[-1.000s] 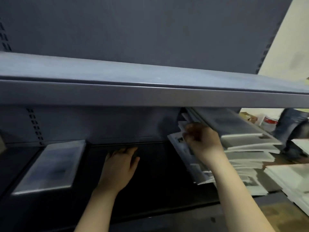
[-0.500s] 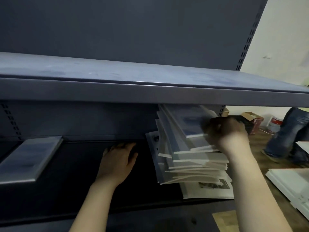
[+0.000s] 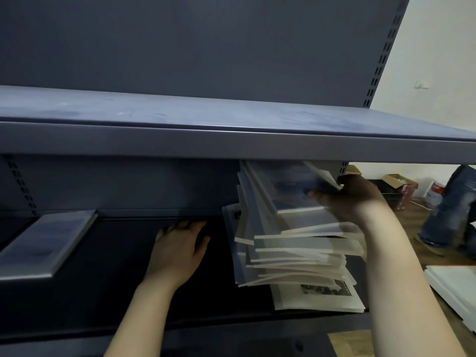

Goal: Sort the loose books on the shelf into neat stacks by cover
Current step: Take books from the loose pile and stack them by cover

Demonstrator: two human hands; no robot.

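Head view: right hand (image 3: 353, 199) grips the top grey-blue softcover book (image 3: 288, 184) of a slumped pale-paged book pile (image 3: 296, 256), just beneath the grey metal upper shelf edge (image 3: 206, 140). Left hand (image 3: 177, 251) lies flat, fingers relaxed, on the dark shelf (image 3: 116, 279) left of the pile.

The dark lower shelf (image 3: 116, 279) of the grey metal rack carries a slumped pile of books (image 3: 296, 253) at its right end, tilted back toward the rear panel. A single grey-covered book (image 3: 46, 243) lies flat well off to the left, and a left hand (image 3: 177, 251) rests palm-down between them.
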